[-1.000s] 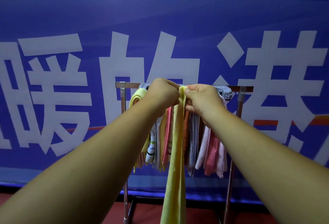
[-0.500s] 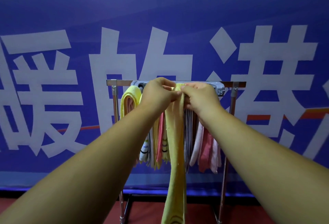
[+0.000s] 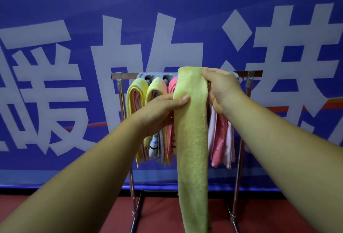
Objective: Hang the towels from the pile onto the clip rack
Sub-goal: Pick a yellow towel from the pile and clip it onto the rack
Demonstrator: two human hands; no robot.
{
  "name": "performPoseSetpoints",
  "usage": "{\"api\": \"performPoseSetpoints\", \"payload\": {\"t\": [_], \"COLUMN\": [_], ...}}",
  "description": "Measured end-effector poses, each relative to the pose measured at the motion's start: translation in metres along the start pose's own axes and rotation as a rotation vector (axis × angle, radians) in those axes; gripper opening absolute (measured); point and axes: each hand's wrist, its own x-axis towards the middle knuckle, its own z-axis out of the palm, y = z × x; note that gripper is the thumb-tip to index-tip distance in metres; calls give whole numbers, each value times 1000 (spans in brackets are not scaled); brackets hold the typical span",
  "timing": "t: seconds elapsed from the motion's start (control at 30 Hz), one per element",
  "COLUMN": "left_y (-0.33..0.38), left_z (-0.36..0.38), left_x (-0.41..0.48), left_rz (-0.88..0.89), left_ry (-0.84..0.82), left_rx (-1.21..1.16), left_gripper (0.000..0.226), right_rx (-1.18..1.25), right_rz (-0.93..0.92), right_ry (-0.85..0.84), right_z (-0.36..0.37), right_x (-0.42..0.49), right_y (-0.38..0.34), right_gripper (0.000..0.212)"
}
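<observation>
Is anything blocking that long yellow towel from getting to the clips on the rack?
Nothing solid. The yellow towel, held by the left hand and right hand, already reaches the clip bar. Hung towels crowd the bar, and the yellow towel hides any free clip behind it.

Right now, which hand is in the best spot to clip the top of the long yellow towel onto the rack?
Probably the right hand. It pinches the long yellow towel at its top edge, level with the rack's top bar. The left hand holds the towel lower down, so it seems better for steadying.
</observation>
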Motion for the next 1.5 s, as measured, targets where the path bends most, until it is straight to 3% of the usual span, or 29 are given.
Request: {"api": "performPoseSetpoints", "payload": {"t": [0.1,0.23,0.3,0.6,0.77,0.83,0.93,1.1,1.2,1.33,1.5], "left_y": [3,10,13,12,-15,-38,-76,-147,-193,-254,-312], "left_z": [4,2,-1,-25,-4,4,5,-5,-7,-2,18], "left_x": [5,12,16,30,25,22,19,12,-3,-26,-47], "left_rz": [33,8,-23,-74,-69,-62,-120,-302,-372,-447,-451], "left_ry": [46,181,261,385,306,265,294,392,399,253,-115], "left_rx": [-119,-277,-309,-379,-187,32,362,164,251,338,399], "left_gripper": [39,39,34,29,29,27,47,59,51,22,26], "right_rx": [0,-40,6,-87,-29,20,88,151,174,176,259], "right_rz": [93,359,400,415,436,410,388,494,625,791,910], "right_ry": [-39,-279,-363,-476,-437,-364,-252,-64,70,206,281], "right_z": [-3,-7,-10,-32,-35,-32,-28,-45,-61,-75,-76], "right_x": [-2,-17,-27,-51,-60,-66,-73,-87,-94,-106,-119], "right_y": [12,40,53,89,127,143,174,223,250,293,335], "right_gripper": [24,85,96,32,34,35,33,30,38,34,39]}}
